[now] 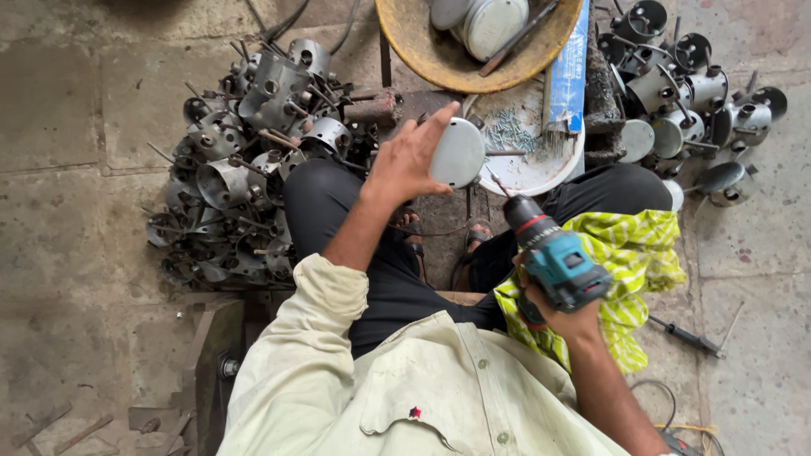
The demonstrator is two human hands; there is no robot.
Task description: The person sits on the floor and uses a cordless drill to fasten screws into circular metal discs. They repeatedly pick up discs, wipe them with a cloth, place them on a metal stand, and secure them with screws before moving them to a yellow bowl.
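My left hand [411,156] holds a round grey metal part [457,152] with a thin rod sticking out to its right, raised above my knees. My right hand [564,318] grips a teal and black cordless drill [553,253]. The drill's tip points up and left toward the round part and stops a little short of it. A white bowl [541,169] holding small screws sits just beyond the part. I sit with black trousers and a cream shirt, and a yellow-green striped cloth [634,262] lies over my right thigh.
A pile of grey metal cylinders with rods [245,160] lies at the left. A second pile of similar parts [684,93] lies at the top right. A yellow basin [439,55] with round lids stands at the top. A screwdriver [688,338] rests on the concrete floor at the right.
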